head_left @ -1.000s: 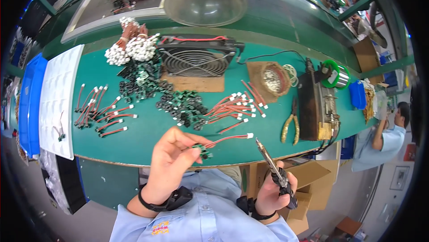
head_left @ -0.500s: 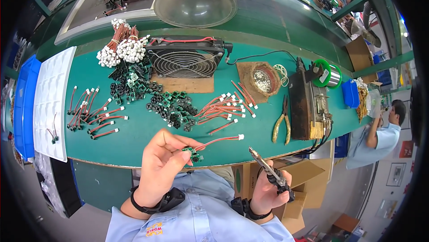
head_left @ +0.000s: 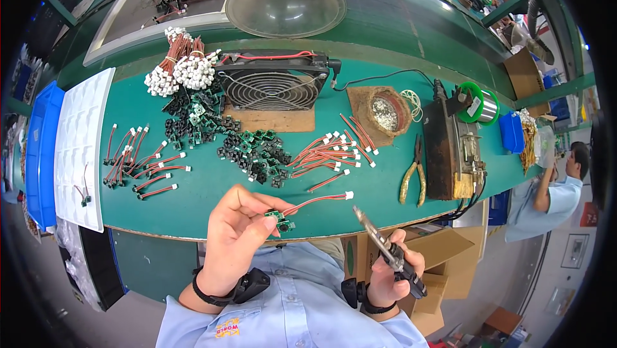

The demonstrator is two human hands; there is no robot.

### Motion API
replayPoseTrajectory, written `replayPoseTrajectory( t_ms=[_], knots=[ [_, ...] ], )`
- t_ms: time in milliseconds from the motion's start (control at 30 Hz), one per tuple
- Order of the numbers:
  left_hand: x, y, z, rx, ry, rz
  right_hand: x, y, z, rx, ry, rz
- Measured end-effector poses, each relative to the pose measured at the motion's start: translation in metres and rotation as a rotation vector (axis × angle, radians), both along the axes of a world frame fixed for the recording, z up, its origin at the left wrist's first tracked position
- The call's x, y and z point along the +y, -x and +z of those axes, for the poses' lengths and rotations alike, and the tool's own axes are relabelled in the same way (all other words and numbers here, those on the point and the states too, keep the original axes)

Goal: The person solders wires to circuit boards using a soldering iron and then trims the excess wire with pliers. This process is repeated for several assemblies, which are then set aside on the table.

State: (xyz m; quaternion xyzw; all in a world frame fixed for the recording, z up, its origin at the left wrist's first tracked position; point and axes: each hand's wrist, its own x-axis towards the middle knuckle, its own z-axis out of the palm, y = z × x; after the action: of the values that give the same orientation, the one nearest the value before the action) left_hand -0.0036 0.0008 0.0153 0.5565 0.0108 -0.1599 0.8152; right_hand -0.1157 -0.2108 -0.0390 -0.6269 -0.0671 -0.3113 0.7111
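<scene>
Black fan (head_left: 273, 84), yellow-handled pliers (head_left: 412, 181), green solder spool (head_left: 479, 102).

- The fan (head_left: 273, 84) lay at the back of the bench (head_left: 193, 200), centre.
- Bundled wire leads (head_left: 177, 68) sat left of the fan; small circuit boards (head_left: 247, 149) lay before it.
- The pliers (head_left: 411, 178) lay right, beside the soldering station (head_left: 450, 142).
- A compartment tray (head_left: 77, 149) lay far left.

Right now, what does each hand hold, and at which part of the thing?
The left hand pinches a small green circuit board with a red wire lead by the board end. The right hand grips a soldering iron around its dark handle.
</scene>
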Motion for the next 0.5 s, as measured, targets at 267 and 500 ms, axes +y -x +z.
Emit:
replayPoseTrajectory(
  t_ms=[267,500],
  knots=[
    [0.025,0.001,-0.026,0.074,-0.097,-0.023,0.004,-0.019,0.009,0.327,0.145,-0.189],
    [0.032,0.001,-0.040,0.145,-0.095,-0.170,0.003,-0.026,0.006,0.201,0.282,-0.101]
  ],
)
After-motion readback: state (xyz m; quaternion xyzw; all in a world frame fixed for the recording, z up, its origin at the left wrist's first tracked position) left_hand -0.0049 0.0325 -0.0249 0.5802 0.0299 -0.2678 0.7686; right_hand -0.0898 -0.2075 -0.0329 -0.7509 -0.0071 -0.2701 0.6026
